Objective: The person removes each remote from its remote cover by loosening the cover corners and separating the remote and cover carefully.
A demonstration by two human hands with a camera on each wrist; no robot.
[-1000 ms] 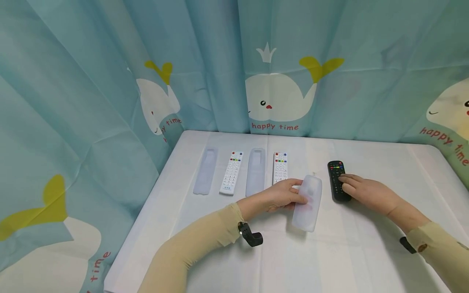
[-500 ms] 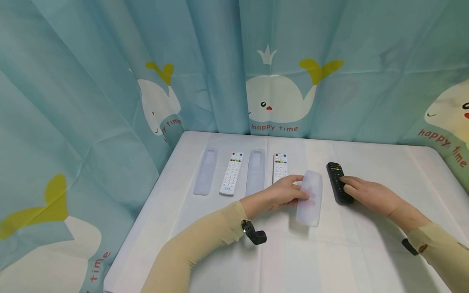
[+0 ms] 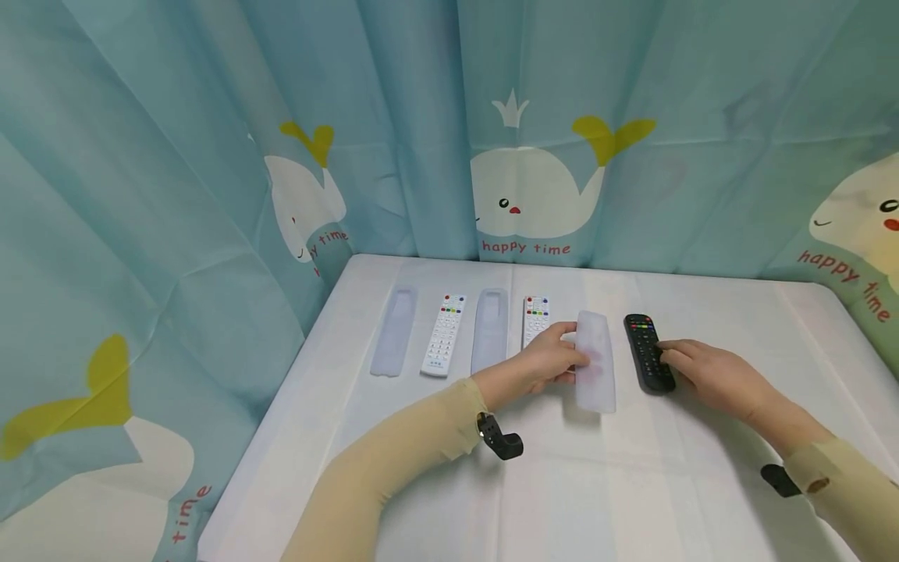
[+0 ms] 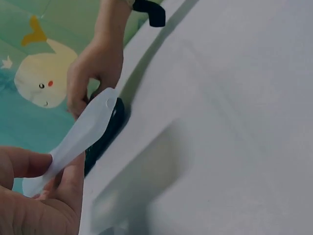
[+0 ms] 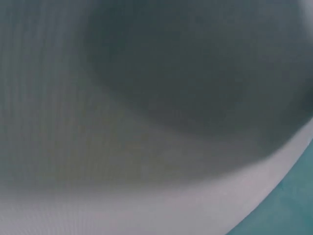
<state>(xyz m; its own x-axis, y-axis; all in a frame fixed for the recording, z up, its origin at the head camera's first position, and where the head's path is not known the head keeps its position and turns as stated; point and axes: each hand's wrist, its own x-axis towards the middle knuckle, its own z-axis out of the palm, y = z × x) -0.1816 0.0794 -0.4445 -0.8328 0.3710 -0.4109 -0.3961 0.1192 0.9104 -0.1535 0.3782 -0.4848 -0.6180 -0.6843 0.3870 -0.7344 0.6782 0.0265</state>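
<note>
A frosted, translucent remote control cover [image 3: 594, 363] is held up off the table, pinched between the thumb and fingers of my left hand [image 3: 551, 359]. In the left wrist view the cover [image 4: 88, 129] appears narrow and edge-on, its shadow falling on the table. To its right, a black remote control [image 3: 648, 355] lies on the table with its buttons up. My right hand [image 3: 716, 378] has bent fingers at the right edge of that remote, seemingly pinching it. The underside of this grip is hidden, and the right wrist view is dark and blurred.
Left of my hands lie two white remote controls, one whole in view [image 3: 444, 336] and one partly behind my left hand [image 3: 536, 316]. Two flat translucent covers, a left one [image 3: 395, 332] and a right one [image 3: 491, 328], alternate with them. A patterned curtain [image 3: 421, 156] borders the table [image 3: 562, 499].
My left hand has moved the cover farther from me and turned it more upright. The black remote has turned slightly, its near end shifting right, then moved a little left. My right hand stays beside it.
</note>
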